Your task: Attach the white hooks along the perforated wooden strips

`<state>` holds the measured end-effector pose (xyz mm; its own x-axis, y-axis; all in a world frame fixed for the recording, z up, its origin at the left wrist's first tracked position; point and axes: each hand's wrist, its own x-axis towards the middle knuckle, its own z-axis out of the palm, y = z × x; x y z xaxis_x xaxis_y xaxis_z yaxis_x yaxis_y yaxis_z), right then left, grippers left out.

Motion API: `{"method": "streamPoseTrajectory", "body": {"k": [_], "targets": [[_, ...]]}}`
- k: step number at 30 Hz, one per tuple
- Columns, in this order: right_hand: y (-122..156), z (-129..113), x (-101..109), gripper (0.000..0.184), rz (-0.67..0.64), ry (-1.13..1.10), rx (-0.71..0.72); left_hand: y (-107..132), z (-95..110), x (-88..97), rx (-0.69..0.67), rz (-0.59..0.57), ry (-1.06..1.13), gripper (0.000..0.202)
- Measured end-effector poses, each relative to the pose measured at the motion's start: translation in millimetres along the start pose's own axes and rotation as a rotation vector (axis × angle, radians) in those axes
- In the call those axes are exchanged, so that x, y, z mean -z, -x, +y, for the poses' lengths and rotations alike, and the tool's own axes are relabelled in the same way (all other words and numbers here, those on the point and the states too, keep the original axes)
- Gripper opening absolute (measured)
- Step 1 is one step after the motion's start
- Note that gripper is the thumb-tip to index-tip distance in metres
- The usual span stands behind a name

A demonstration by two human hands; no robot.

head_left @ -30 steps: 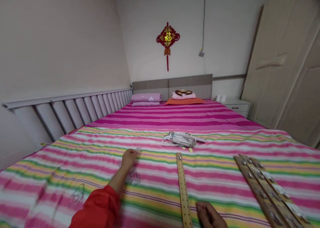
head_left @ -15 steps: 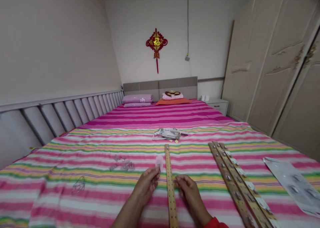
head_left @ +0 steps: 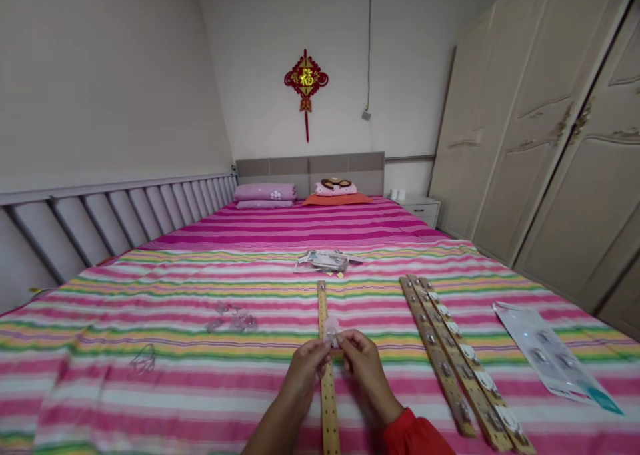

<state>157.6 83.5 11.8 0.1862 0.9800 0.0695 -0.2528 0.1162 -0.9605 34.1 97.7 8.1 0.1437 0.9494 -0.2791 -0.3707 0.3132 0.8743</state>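
Left hand (head_left: pixel 306 365) and right hand (head_left: pixel 365 363) pinch a small clear piece (head_left: pixel 331 326), maybe a hook, too tiny to be sure, over the holed wooden strip (head_left: pixel 329 402). Loose clear bits (head_left: pixel 243 322) left, three strips (head_left: pixel 456 360) right, plastic packet (head_left: pixel 325 262) beyond, all on striped sheet (head_left: pixel 210 402).

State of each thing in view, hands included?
Clear piece, held
Left hand, pinching it
Right hand, touching it, grip unclear
Holed strip, lying flat
Three strips, side by side
Blister pack, lying flat
Clear bits, scattered
Thin loops, tangled
Far packets, heaped
Purple bedding, folded
Drawer, shut
Wardrobe, shut
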Motion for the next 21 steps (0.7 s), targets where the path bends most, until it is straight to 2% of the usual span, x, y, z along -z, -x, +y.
{"method": "streamPoseTrajectory", "body": {"k": [4, 7, 10, 13, 21], "targets": [[-13.4, 6.6, -2.9, 0.040, 0.003, 0.010, -0.006, -16.2, 6.2, 10.8, -0.241, 0.030, -0.380, 0.035], [-29.9, 13.4, -3.8, 0.038, 0.016, 0.003, -0.028, -34.3, 15.7, 17.3, -0.351, 0.066, -0.472, 0.032], [-49.0, 21.2, -4.4, 0.034, 0.009, 0.010, -0.074, -57.9, 23.7, 17.7, -0.350, 0.086, -0.398, 0.031], [-68.7, 29.4, -6.3, 0.028, 0.007, 0.020, -0.101, -83.3, 27.0, 14.6, -0.282, 0.088, -0.330, 0.028], [-117.4, 51.2, -8.2, 0.022, -0.001, 0.067, -0.123, -135.5, 22.5, 14.0, -0.224, 0.151, -0.285, 0.018]]}}
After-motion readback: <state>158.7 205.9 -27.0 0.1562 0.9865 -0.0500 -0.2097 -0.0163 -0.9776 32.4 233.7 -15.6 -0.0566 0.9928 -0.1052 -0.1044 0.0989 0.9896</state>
